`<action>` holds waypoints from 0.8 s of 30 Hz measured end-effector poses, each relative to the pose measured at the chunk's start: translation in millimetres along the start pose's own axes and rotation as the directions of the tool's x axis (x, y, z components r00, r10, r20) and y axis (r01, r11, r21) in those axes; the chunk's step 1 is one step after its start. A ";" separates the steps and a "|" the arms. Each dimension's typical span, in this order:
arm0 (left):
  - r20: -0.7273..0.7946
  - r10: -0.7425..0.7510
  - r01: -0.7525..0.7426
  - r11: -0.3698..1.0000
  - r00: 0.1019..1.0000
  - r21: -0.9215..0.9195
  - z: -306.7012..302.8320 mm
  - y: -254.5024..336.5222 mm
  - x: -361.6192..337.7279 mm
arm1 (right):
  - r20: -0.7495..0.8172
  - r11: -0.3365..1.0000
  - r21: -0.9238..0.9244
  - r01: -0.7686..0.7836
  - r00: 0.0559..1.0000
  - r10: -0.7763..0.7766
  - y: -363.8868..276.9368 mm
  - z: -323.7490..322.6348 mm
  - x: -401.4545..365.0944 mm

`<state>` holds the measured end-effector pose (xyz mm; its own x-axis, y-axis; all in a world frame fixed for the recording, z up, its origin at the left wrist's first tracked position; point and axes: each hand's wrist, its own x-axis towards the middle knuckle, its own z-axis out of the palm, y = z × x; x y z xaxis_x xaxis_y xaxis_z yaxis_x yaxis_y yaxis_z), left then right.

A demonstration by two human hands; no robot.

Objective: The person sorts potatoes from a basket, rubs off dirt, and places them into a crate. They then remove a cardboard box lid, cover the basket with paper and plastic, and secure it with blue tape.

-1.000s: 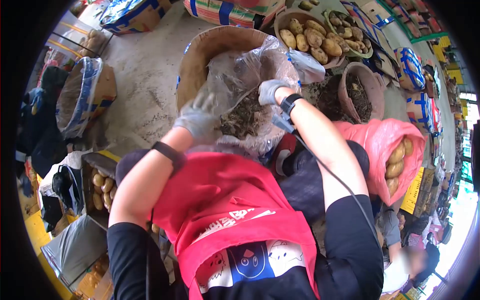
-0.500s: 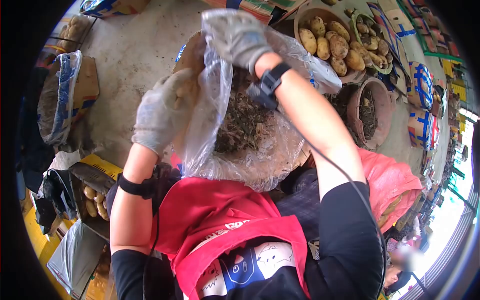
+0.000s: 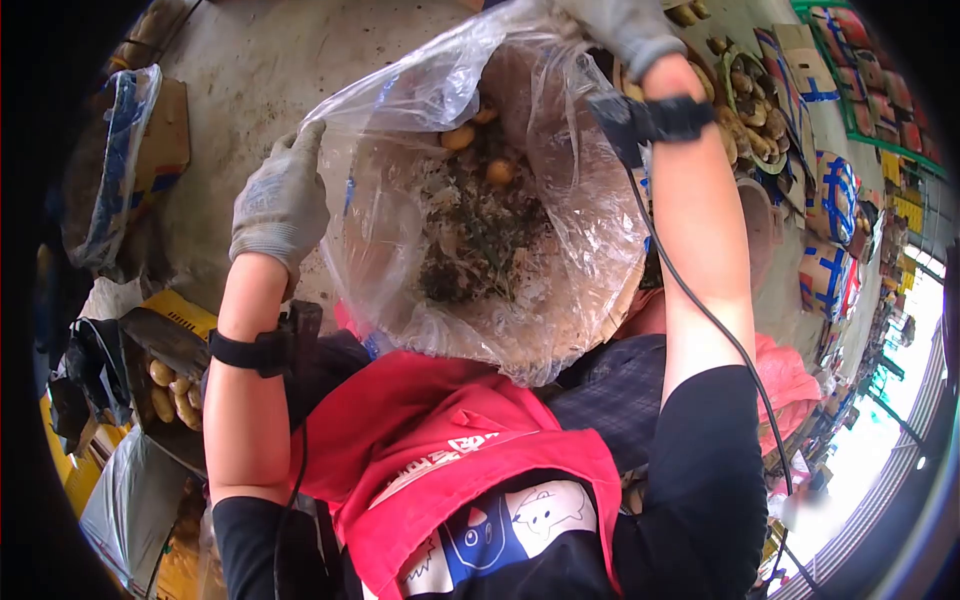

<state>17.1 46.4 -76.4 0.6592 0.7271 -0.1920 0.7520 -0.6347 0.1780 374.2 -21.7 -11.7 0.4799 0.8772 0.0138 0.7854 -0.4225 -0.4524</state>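
Observation:
Clear plastic film (image 3: 590, 190) is stretched up and spread over a round container (image 3: 610, 318) in front of me. Under the film lie dark plant debris (image 3: 485, 235) and a few potatoes (image 3: 499, 172). My left hand (image 3: 283, 198), in a grey glove, pinches the film's left edge. At the top of the view my right hand (image 3: 630, 30), also gloved, is closed on the film's upper right part; its fingertips are partly cut off by the frame's edge.
Potatoes fill a green-rimmed basket (image 3: 757, 105) at the upper right. A pinkish tub (image 3: 758, 235) stands behind my right forearm. Cardboard boxes stand at the left (image 3: 165, 135) and right (image 3: 828, 278). Several potatoes (image 3: 175, 395) lie in a crate at lower left.
My hands have moved apart, the right one up and to the right, the left one slightly left. The film is now spread wide, and potatoes show beneath it.

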 end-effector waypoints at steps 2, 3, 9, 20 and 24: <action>0.066 -0.050 0.051 0.999 0.997 -0.017 -4.2 2.2 0.6 | 0.587 0.897 0.354 -0.263 0.809 0.006 51.5 23.9 -2.2; 0.129 -0.089 0.093 0.995 0.988 -0.029 -8.4 6.1 2.0 | 0.666 0.876 0.399 -0.270 0.742 -0.074 21.9 10.1 -31.4; 0.210 -0.224 0.283 0.903 0.952 -0.323 -34.8 17.3 10.2 | 0.793 0.994 -0.071 0.078 0.609 0.009 71.4 167.6 -95.8; 0.014 -0.083 0.084 0.993 0.996 -0.080 -17.0 3.4 -4.7 | 0.355 0.975 -0.160 -0.153 0.913 0.201 138.1 297.1 -149.5; -0.149 -0.011 -0.004 0.995 0.989 -0.101 -22.4 5.5 -15.2 | 0.402 0.874 0.350 -0.337 0.897 0.185 135.1 255.4 -145.3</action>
<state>11.1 37.8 -50.9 0.6421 0.7651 -0.0479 0.7449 -0.6079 0.2749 310.7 -148.0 -302.5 0.4186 0.8001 -0.4296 0.3874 -0.5852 -0.7123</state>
